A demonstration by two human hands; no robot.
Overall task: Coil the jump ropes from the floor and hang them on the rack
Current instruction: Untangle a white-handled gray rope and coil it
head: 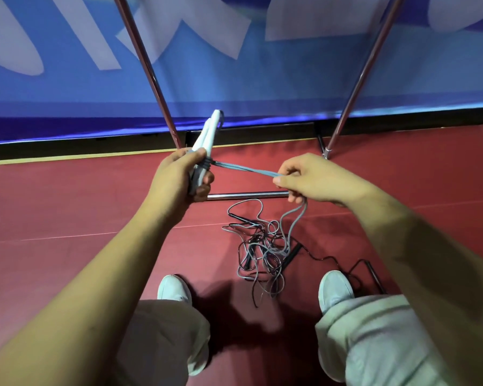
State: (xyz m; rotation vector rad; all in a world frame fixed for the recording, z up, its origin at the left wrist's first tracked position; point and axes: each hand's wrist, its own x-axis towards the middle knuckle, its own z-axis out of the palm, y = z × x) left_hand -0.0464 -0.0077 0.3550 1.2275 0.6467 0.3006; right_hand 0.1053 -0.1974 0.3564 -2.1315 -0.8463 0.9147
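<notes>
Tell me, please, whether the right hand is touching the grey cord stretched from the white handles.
Touching. The head view shows the right hand pinching the taut grey cord between thumb and forefinger.

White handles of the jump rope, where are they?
The white handles stick up out of the left hand, left of centre in the head view, beside the rack's left pole; their cord runs across to the right hand.
</notes>
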